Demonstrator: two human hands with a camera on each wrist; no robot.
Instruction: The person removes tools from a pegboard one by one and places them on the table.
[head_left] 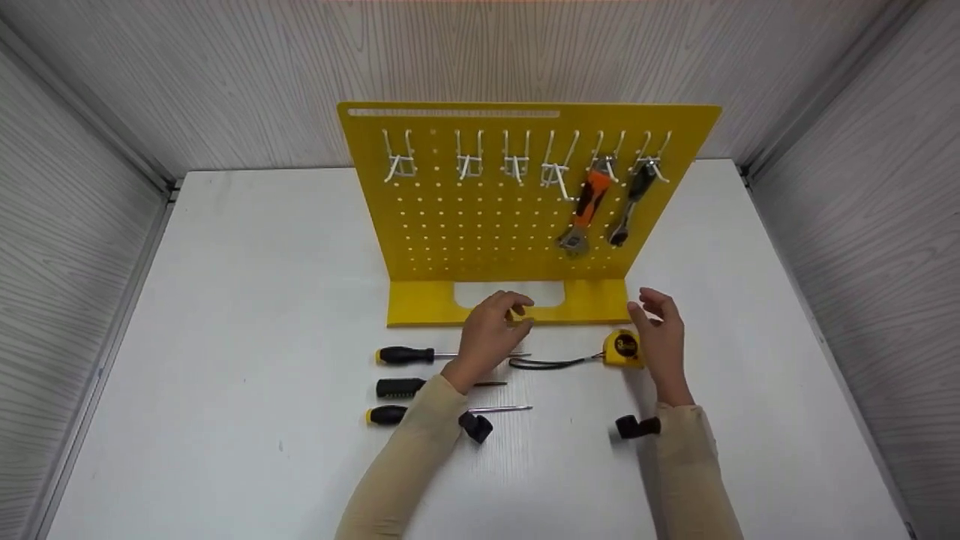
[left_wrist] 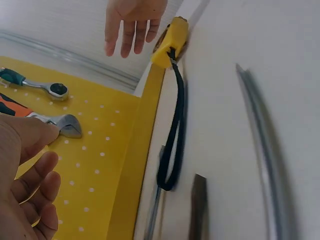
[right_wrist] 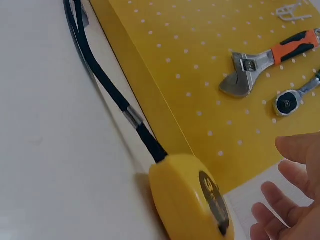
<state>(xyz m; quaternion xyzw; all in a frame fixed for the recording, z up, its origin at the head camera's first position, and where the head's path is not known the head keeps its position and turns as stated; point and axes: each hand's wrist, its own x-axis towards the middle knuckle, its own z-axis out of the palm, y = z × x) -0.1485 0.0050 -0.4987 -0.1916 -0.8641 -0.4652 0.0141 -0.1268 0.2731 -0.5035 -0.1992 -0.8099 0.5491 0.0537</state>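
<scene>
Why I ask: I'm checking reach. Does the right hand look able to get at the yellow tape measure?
Probably yes: the right hand appears empty beside the tape measure, and nothing visible stands between them.

A "3" on the black label (head_left: 625,344) of the tape measure (head_left: 622,350)

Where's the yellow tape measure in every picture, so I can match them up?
Head: the tape measure is right of the middle, below the pegboard's right end.
Left wrist: the tape measure is near the top, a bit right of the middle.
Right wrist: the tape measure is at the bottom, right of the middle, partly cut off.
Shared landmark: the orange-handled wrench on the pegboard.
</scene>
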